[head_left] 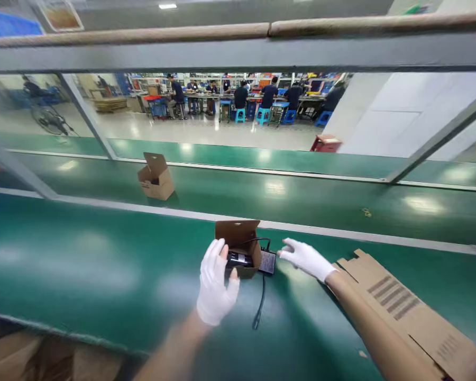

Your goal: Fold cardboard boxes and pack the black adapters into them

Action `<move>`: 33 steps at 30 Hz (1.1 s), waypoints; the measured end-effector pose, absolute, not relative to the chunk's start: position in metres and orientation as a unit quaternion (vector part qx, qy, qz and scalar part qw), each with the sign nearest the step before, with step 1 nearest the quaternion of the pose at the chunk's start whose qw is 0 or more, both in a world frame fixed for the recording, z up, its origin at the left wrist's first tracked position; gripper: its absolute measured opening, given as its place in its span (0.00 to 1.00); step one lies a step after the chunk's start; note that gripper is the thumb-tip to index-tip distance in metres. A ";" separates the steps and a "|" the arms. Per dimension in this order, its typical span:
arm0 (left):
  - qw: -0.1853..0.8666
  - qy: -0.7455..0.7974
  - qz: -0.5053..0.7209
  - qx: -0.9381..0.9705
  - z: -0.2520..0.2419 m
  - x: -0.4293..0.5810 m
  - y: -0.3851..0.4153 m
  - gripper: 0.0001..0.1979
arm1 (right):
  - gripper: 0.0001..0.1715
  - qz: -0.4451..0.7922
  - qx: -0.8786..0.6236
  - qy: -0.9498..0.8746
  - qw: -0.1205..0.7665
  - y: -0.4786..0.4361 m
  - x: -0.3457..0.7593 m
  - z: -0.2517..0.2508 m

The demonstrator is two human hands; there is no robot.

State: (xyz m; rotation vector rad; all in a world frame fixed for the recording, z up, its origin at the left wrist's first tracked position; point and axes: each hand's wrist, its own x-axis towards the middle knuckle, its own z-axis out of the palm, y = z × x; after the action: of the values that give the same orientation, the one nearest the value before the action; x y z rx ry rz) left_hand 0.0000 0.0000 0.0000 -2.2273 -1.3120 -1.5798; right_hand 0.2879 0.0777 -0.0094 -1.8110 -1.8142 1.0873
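A small brown cardboard box (250, 272) stands with its lid flap raised on the green surface. Inside it lies a black item (240, 259) with a pale label; its kind is not clear. My left hand (217, 288), in a white glove with bare fingertips, is at the box's left front, fingers stretched and thumb apart. Against the box's right side sits a black power adapter (267, 262), with a cable (259, 307) running toward me to a connector. My right hand (305, 258), gloved alike, is just right of the adapter, fingers extended and holding nothing.
Flattened cardboard boxes (400, 301) lie at the right, under my right forearm. Another open box (158, 182) stands beyond the white rail (301, 227). Metal posts (85, 114) and an overhead beam (222, 53) frame the line. Several people sit at far benches.
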 end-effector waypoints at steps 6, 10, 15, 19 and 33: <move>0.057 -0.441 -0.400 -0.801 0.001 0.030 0.028 0.24 | 0.17 0.435 -0.612 -0.635 0.180 0.048 0.247 -0.040; 0.013 -0.484 -0.282 -0.828 -0.001 0.029 0.043 0.21 | 0.17 0.558 -0.505 -0.647 0.121 0.018 0.269 -0.013; -0.087 -0.489 -0.156 -0.854 0.011 0.025 0.042 0.17 | 0.31 0.732 -0.317 -0.586 0.141 -0.009 0.288 0.024; -0.093 -0.481 -0.136 -0.861 0.017 0.025 0.039 0.15 | 0.28 0.704 -0.302 -0.513 0.386 -0.004 0.247 0.039; -0.095 -0.523 -0.111 -0.840 0.018 0.030 0.031 0.17 | 0.21 -0.162 -0.545 -0.814 0.120 0.013 0.171 0.044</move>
State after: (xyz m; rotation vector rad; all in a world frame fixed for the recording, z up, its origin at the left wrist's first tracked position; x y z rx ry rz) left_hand 0.0302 0.0307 0.0176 -2.8102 -1.7504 -0.3701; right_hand 0.1710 0.0128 0.0440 -1.5927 -2.3776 -0.4729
